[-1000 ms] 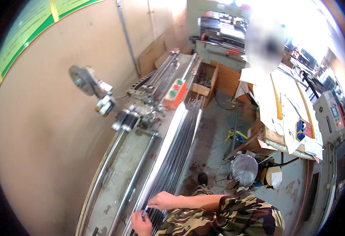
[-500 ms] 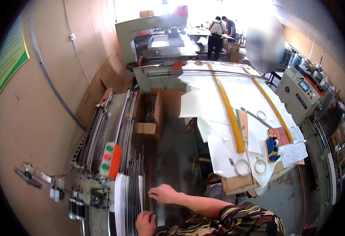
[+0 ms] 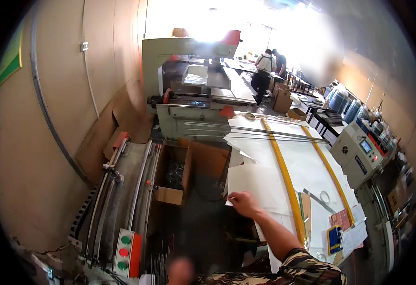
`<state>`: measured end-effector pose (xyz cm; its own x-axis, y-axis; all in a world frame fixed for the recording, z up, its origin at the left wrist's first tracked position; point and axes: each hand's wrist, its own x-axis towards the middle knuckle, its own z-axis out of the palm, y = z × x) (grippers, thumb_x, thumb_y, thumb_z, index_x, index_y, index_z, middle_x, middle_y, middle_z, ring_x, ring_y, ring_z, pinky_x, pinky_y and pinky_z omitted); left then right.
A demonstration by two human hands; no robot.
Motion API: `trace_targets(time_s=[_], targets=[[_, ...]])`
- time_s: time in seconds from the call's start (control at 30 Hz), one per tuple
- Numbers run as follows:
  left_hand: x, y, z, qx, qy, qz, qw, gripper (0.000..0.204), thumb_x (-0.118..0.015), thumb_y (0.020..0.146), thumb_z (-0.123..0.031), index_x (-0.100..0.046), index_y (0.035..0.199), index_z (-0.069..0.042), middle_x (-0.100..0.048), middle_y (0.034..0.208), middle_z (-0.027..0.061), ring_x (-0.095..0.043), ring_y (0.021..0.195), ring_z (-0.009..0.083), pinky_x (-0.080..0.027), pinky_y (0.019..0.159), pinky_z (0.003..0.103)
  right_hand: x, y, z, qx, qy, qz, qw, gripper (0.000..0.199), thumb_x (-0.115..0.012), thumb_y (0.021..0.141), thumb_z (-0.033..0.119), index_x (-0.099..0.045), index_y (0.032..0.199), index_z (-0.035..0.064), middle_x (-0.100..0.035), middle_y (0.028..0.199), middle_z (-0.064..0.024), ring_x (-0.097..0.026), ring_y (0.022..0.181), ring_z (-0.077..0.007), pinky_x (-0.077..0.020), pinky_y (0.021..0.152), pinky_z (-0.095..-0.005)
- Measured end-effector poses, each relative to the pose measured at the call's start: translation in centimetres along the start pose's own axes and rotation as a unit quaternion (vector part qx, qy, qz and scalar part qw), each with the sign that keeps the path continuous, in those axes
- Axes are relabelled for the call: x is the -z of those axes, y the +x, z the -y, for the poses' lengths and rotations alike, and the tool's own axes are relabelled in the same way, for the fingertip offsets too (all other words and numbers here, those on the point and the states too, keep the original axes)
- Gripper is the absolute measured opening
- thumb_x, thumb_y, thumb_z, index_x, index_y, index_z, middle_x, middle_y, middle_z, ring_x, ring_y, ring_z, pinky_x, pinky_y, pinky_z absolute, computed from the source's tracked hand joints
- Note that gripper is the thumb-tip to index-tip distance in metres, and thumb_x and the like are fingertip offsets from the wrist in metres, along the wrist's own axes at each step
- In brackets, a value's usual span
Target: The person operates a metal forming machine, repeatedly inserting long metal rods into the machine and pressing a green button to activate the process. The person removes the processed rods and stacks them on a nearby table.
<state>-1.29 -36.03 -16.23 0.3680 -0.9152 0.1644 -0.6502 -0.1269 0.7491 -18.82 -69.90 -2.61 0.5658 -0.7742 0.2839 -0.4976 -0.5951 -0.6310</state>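
Observation:
My right hand (image 3: 244, 203) reaches forward over the left edge of the white-covered table (image 3: 291, 156). Its fingers are pinched together beside the edge of a white sheet (image 3: 253, 183); anything between the fingertips is too small to make out. At the bottom edge, my left hand (image 3: 180, 270) is smeared by motion, so its fingers do not show. Just left of it stand several thin dark rods (image 3: 158, 261), partly cut off by the picture's edge. More long thin rods (image 3: 274, 136) lie across the table's far part, their ends sticking out past its left side.
To the left runs a machine with a control box (image 3: 127, 252) of green and red buttons. Beyond are an open cardboard box (image 3: 172, 194) and a large grey-green machine (image 3: 189, 118). Yellow bars (image 3: 284, 175) and a blue-yellow tape dispenser (image 3: 334, 240) rest on the table. Two people (image 3: 265, 66) stand far back.
My right hand has moved from beside the upright rods, forward and right to the table's left edge. My left hand now sits lower in the picture and is blurred. The view has shifted.

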Motion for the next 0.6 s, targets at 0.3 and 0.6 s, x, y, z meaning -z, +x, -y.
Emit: trace_targets(time_s=[0.3,0.6], targets=[[1.0,21.2,5.7,-0.086,0.006,0.031,0.996,0.023,-0.070,0.081,-0.014,-0.071,0.101,-0.004,-0.070,0.095,0.0115,-0.066,0.087,0.0283,-0.054,0.078,0.038,15.4,4.5,-21.2,-0.227,-0.337,-0.202,0.891,0.042,-0.074,0.083,0.024,-0.063,0.121,0.0084,-0.070,0.104,-0.0151,-0.067,0.096,-0.0339,-0.0529,0.087,-0.0451],[-5.9,43.8,-0.4,0.072,-0.301,0.072,0.948,0.020,-0.060,0.093,-0.016,-0.060,0.109,-0.005,-0.057,0.084,0.0031,-0.054,0.077,0.0137,-0.047,0.076,0.030,21.1,13.2,-35.5,-0.430,-0.373,-0.202,0.797,0.077,-0.074,0.082,0.022,-0.039,0.149,0.0116,-0.045,0.147,-0.0222,-0.043,0.136,-0.0353,-0.0361,0.111,-0.0477]])
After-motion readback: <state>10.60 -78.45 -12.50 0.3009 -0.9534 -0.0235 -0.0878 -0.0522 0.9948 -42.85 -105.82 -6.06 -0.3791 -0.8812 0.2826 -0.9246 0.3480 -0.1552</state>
